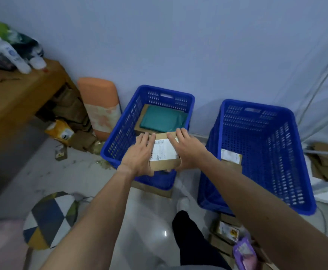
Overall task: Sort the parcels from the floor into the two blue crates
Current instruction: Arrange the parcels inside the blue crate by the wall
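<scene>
Head view: at lower right, parcels (227, 230) lie on the floor beside the right crate (287, 162). At centre frame the left hand (137, 154) and right hand (186, 149) grip the box (164, 166) from either side, fingers laid over its top, label up. It is held level over the near wall of the left crate (120, 137), so the drop is judged straight ahead and down. Beyond, that crate holds a teal parcel (163, 119) on a brown one (138, 126); the right crate holds one labelled parcel (231, 158).
</scene>
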`<control>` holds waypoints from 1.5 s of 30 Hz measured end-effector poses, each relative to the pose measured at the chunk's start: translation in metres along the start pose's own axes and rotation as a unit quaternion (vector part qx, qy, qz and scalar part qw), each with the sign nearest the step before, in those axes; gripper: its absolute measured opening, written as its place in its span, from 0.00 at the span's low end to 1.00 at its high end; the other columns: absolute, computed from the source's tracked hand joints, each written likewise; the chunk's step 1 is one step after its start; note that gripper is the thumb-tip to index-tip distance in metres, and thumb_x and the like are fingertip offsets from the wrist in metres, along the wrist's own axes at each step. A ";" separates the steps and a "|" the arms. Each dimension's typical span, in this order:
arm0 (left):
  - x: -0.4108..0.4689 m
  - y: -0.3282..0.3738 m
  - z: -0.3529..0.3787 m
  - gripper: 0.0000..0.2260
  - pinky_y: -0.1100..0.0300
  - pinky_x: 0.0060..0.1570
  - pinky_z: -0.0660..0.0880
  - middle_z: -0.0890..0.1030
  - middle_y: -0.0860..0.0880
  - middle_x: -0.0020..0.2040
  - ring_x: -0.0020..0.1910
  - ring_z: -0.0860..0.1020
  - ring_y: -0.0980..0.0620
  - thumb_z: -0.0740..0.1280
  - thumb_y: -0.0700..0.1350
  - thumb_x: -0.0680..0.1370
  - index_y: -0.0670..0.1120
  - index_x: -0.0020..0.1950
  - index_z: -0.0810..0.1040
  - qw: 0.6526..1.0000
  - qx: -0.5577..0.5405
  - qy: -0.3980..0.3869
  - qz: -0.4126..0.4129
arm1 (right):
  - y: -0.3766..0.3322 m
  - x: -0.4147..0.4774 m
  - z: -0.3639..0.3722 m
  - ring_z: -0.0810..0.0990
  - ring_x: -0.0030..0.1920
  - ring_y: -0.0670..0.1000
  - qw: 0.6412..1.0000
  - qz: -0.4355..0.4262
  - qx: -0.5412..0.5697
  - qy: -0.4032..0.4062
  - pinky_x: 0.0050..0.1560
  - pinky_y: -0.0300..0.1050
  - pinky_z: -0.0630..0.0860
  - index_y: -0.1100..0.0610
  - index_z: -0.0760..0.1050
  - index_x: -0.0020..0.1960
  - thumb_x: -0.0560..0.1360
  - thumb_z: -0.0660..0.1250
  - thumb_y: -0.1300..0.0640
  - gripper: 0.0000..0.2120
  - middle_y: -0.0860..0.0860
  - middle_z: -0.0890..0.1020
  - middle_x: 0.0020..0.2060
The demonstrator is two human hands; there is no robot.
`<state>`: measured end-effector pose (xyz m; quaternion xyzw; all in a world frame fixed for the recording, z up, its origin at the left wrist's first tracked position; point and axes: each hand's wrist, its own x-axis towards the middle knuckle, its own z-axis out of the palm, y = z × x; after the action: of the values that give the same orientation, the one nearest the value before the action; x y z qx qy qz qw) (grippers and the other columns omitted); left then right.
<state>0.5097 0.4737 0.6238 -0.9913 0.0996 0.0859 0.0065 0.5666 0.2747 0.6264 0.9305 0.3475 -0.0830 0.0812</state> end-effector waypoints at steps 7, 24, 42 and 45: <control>0.090 -0.044 0.005 0.63 0.47 0.66 0.73 0.57 0.42 0.73 0.75 0.57 0.40 0.76 0.65 0.57 0.41 0.80 0.46 0.995 -0.009 -0.049 -0.082 | 0.047 0.119 0.003 0.58 0.72 0.64 0.997 -0.067 0.005 -0.032 0.68 0.57 0.68 0.58 0.44 0.78 0.58 0.74 0.30 0.64 0.63 0.58 0.72; 0.181 -0.112 0.148 0.62 0.47 0.57 0.78 0.60 0.40 0.72 0.72 0.59 0.40 0.75 0.66 0.57 0.41 0.79 0.48 0.944 -0.112 -0.040 -0.307 | 0.042 0.334 0.101 0.52 0.76 0.63 0.962 -0.247 -0.088 -0.077 0.74 0.57 0.59 0.58 0.40 0.79 0.66 0.75 0.40 0.59 0.63 0.53 0.76; 0.224 -0.123 0.358 0.66 0.47 0.74 0.58 0.52 0.40 0.74 0.75 0.53 0.39 0.76 0.68 0.60 0.38 0.79 0.39 0.871 -0.247 -0.095 -0.414 | -0.021 0.453 0.291 0.55 0.76 0.58 0.896 -0.371 -0.212 -0.119 0.71 0.53 0.61 0.55 0.40 0.80 0.84 0.53 0.52 0.31 0.57 0.53 0.77; 0.230 -0.122 0.374 0.65 0.45 0.70 0.64 0.50 0.43 0.73 0.74 0.52 0.40 0.79 0.65 0.60 0.42 0.79 0.39 0.850 -0.302 -0.093 -0.422 | -0.019 0.455 0.307 0.50 0.78 0.57 0.903 -0.352 -0.207 -0.132 0.73 0.52 0.59 0.54 0.38 0.80 0.85 0.51 0.52 0.31 0.56 0.49 0.78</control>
<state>0.6926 0.5596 0.2156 -0.8783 -0.3603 0.1922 -0.2486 0.8632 0.5128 0.2297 0.6904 0.6479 -0.1547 0.2823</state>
